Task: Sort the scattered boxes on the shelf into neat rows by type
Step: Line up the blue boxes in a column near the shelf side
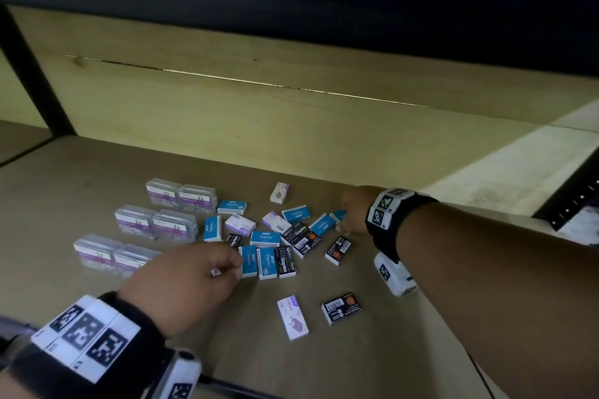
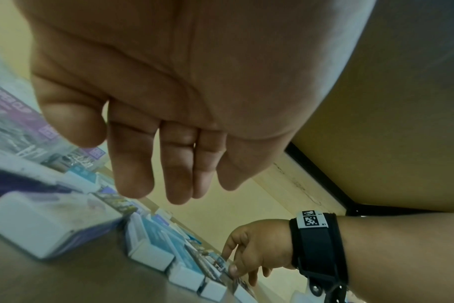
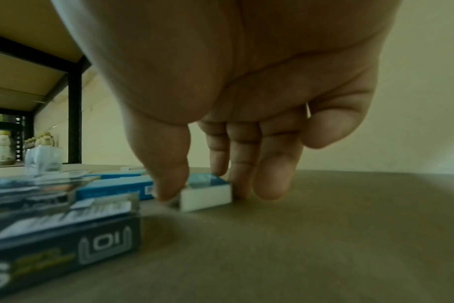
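Observation:
Small boxes lie scattered on the wooden shelf [image 1: 405, 343]: blue staples boxes [image 1: 265, 238], black staples boxes [image 1: 285, 262] and purple-and-white ones [image 1: 292, 317]. My right hand [image 1: 348, 220] reaches to the far right of the heap and pinches a blue staples box [image 3: 208, 196] between thumb and fingers; the box still lies on the shelf. In the head view only its end [image 1: 338, 215] shows past the hand. My left hand [image 1: 233, 264] hovers beside a blue box [image 1: 249, 261] at the heap's near left. The left wrist view shows this hand [image 2: 132, 164] with straight fingers, holding nothing.
Clear plastic boxes [image 1: 136, 220] stand in pairs at the left. A black box [image 1: 341, 308] lies alone near the front. The back panel [image 1: 291, 113] rises behind the heap, with a black upright [image 1: 35, 74] at the left. Bottles [image 3: 3, 147] stand on a neighbouring shelf.

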